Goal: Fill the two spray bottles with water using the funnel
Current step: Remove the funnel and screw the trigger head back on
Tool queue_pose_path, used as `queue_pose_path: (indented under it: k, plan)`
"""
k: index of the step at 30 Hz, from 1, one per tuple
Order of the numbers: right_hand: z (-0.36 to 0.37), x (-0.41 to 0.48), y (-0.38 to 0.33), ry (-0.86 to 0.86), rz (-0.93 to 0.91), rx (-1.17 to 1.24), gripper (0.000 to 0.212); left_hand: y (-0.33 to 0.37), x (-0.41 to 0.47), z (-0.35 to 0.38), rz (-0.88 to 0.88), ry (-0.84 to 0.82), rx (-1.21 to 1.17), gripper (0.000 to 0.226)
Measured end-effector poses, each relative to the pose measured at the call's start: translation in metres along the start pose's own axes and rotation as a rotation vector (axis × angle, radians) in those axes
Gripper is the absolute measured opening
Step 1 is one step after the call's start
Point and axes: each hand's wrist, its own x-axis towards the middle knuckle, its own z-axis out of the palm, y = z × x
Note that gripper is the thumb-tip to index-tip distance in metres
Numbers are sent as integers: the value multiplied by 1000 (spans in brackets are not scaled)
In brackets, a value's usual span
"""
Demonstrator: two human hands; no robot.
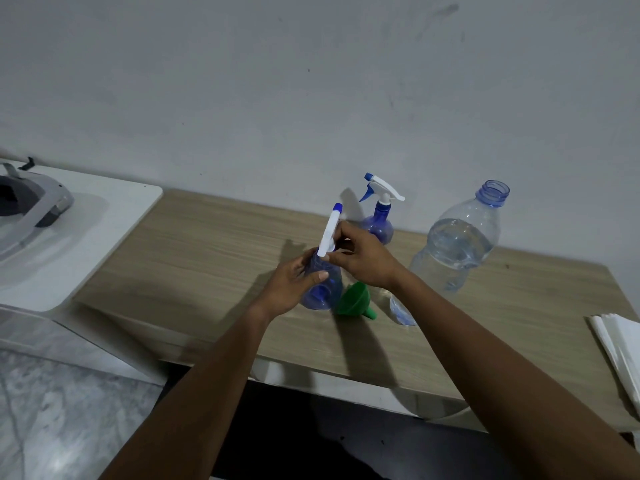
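A blue spray bottle [325, 292] stands on the wooden table [207, 258]. My left hand [294, 282] grips its body from the left. My right hand [360, 258] pinches the bottle's white spray head [329, 233] at the neck. A second blue spray bottle [379, 220] with a white and blue trigger stands behind, near the wall. A green funnel [353, 299] lies on its side just right of the held bottle. A large clear water bottle [457, 244], uncapped and partly full, stands to the right.
A small clear object with blue [401, 311] lies under my right wrist. White folded paper [620, 351] sits at the table's right edge. A white surface with a grey appliance [31, 206] adjoins the table on the left. The wall runs close behind.
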Motion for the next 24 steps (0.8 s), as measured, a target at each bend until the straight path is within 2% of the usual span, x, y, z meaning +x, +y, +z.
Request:
queue_pose_path:
  k: [4, 9, 15, 19, 24]
  plan:
    - [-2, 0, 2, 1, 28, 22, 21, 1, -1, 0, 3, 2, -6, 47]
    - [-13, -2, 2, -74, 105, 201, 34, 2, -1, 0, 14, -6, -2, 48]
    - [-18, 1, -6, -176, 61, 106, 32, -3, 2, -2, -5, -34, -25, 49]
    - [-10, 4, -3, -70, 55, 46, 14, -6, 5, -4, 4, -23, -11, 50]
    - [6, 2, 6, 53, 50, 21, 30, -9, 6, -5, 0, -24, -18, 47]
